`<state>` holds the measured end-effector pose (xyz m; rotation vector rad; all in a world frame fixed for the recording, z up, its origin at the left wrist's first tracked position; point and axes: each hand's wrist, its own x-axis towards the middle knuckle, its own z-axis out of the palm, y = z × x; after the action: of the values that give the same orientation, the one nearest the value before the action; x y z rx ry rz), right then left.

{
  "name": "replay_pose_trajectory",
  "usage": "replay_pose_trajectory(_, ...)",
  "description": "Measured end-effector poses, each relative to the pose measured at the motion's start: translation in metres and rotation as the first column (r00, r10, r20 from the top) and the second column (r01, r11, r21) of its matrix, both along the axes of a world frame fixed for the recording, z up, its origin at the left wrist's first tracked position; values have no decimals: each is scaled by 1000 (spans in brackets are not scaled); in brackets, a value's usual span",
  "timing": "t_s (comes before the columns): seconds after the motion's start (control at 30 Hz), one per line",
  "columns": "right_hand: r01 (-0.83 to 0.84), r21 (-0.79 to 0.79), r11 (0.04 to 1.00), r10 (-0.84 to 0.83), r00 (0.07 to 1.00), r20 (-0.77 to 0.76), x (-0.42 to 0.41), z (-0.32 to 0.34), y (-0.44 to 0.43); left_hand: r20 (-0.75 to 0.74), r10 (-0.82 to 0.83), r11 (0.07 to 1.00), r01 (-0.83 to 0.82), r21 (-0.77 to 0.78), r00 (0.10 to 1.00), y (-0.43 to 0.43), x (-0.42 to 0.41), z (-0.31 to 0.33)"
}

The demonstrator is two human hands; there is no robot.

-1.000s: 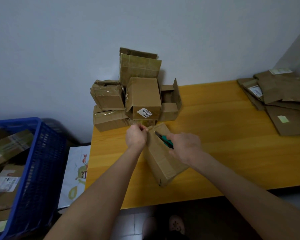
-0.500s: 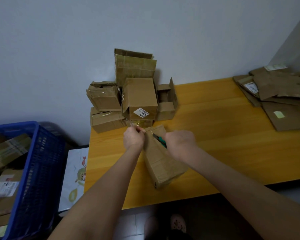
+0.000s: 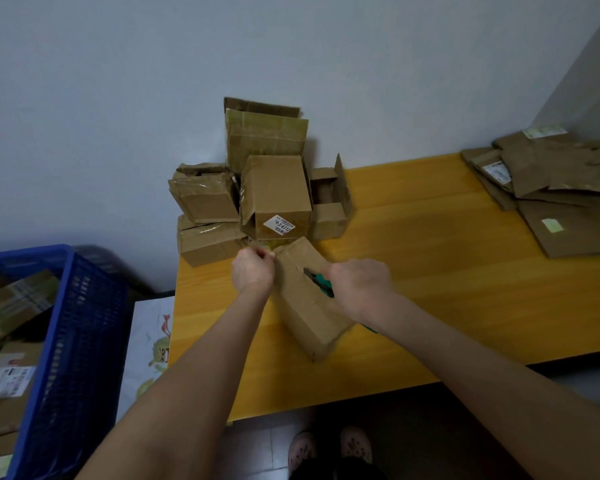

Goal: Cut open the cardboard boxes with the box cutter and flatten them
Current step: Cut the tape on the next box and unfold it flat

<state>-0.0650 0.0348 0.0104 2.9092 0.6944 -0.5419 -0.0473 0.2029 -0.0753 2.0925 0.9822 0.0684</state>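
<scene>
Cardboard box point(image 3: 305, 317) unmoved: top corner in left hand point(image 3: 253, 270) pinch, box cutter point(image 3: 321, 284) in right hand point(image 3: 359, 284) grip

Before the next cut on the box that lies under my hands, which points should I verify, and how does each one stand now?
1. Grip on the box cutter: ok, the right hand grips its green handle.
2. Hold on the box: ok, it lies on the table and the left hand pinches its far top corner.
3. Blade out far enough: cannot tell, too small to see.
4. Left hand clear of the blade's line: not ok, it seems; the tip points toward the corner it pinches.
5. Room to flatten: ok, bare table shows between the box and the flattened cardboard.
</scene>
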Motion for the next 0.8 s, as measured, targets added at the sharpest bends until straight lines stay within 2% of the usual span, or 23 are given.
replay_pose_trajectory(0.1,73,81,994,-75,997,18,4,0,-2,0,-21,999,21,40,1000,2,3,7)
replay_pose_trajectory(0.2,63,136,989,-65,998,11,8,4,0,5,-41,998,41,57,999,1,0,2)
replay_pose_trajectory(0.33,37,81,996,-36,999,-17,14,-3,1,15,-39,999,39,9,999,0,-1,-3)
replay_pose_trajectory(0.53,-3,38,999,4,999,-39,15,-5,2,-52,-41,991,34,-131,998,4,0,-9)
replay_pose_trajectory(0.8,0,-17,1000,-2,997,-82,11,-7,7,-16,54,991,-55,-123,998,2,-2,-13)
